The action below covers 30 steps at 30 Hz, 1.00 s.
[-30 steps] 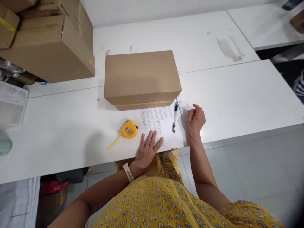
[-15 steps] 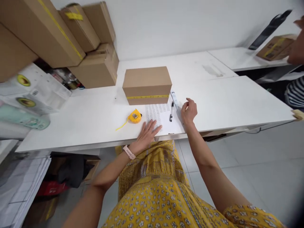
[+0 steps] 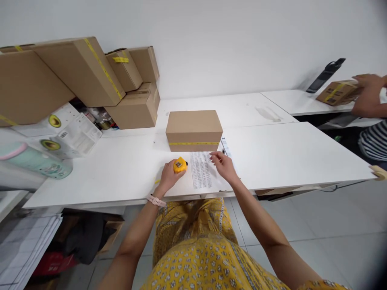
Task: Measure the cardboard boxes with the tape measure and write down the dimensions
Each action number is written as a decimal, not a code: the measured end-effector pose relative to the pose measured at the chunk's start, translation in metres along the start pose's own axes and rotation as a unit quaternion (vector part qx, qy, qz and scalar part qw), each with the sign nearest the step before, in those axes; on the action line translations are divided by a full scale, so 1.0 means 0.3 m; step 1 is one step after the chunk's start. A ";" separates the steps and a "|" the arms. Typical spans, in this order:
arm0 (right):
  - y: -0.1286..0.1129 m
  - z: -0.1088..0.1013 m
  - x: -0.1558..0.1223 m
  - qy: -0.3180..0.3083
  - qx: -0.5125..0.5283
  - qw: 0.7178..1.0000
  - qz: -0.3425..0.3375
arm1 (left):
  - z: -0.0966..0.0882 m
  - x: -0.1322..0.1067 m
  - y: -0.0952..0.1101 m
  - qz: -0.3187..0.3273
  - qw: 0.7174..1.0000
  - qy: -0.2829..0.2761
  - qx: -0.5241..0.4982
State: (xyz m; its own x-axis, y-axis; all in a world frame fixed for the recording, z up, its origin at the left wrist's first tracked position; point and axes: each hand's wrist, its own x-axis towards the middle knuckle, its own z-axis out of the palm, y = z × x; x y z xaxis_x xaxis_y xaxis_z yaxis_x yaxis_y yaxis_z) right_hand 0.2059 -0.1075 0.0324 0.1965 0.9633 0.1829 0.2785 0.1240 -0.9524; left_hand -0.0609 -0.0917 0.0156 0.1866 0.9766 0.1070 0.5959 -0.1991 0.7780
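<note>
My left hand (image 3: 169,176) has its fingers round a yellow tape measure (image 3: 180,164) on the white table. A short piece of yellow blade shows to the left of that hand. My right hand (image 3: 223,165) hovers over the right side of a printed sheet (image 3: 201,173), fingers loosely bent and apart, holding nothing. Beyond both hands stands a closed cardboard box (image 3: 193,123) with a yellow measuring strip along its front. A ruler-like strip (image 3: 225,146) sticks out by the box's right corner. The pen is mostly hidden behind my right hand.
Stacked cardboard boxes (image 3: 133,110), an avocado-printed carton (image 3: 75,135) and a mint bottle (image 3: 39,161) crowd the table's left end. At the far right, another person's hands (image 3: 370,86) are at a small box (image 3: 337,92) beside a black bottle (image 3: 325,75).
My left hand has moved from the sheet to the tape measure and closed on it. My right hand has shifted left over the sheet, covering the pen. The view has tilted up.
</note>
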 end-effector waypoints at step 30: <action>-0.075 -0.147 0.624 0.037 0.230 0.959 0.164 | -0.635 0.721 0.073 -0.098 0.932 -0.147 -0.317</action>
State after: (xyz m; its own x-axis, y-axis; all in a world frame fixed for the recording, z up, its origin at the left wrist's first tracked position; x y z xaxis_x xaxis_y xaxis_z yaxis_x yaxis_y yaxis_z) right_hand 0.2780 0.0597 0.0989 0.2736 0.9511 -0.1433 -0.2510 -0.0732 -0.9652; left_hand -0.1563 0.1307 0.1738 0.3849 0.9057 -0.1775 0.0765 0.1603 0.9841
